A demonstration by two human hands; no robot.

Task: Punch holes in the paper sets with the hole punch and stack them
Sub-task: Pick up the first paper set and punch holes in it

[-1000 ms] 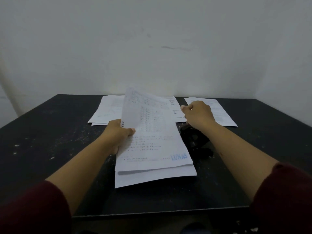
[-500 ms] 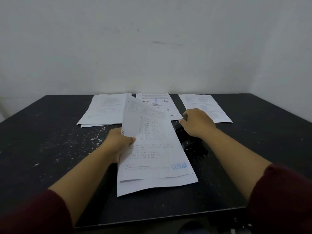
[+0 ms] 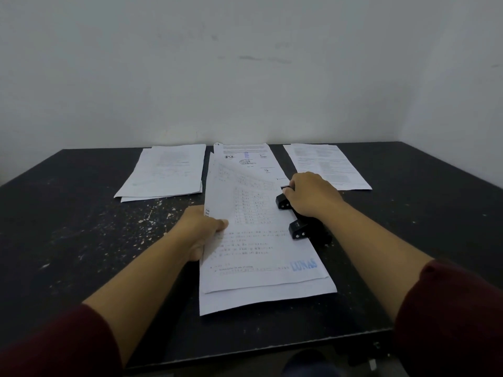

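Lifted white printed paper set [image 3: 253,240] is now settling flat, its right edge sliding into the black metal hole punch [image 3: 299,227]. Left hand [image 3: 202,229] fingers still pinching its left edge; right hand [image 3: 313,194] clenched over the punch, ready to press.

your paper set [image 3: 258,240] now lies flatter, its far end lower than before. its right edge now sits in the hole punch [image 3: 298,225] under your right hand [image 3: 313,195].

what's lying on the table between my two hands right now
In the head view, the held paper set spans from the left hand to the hole punch under the right hand.
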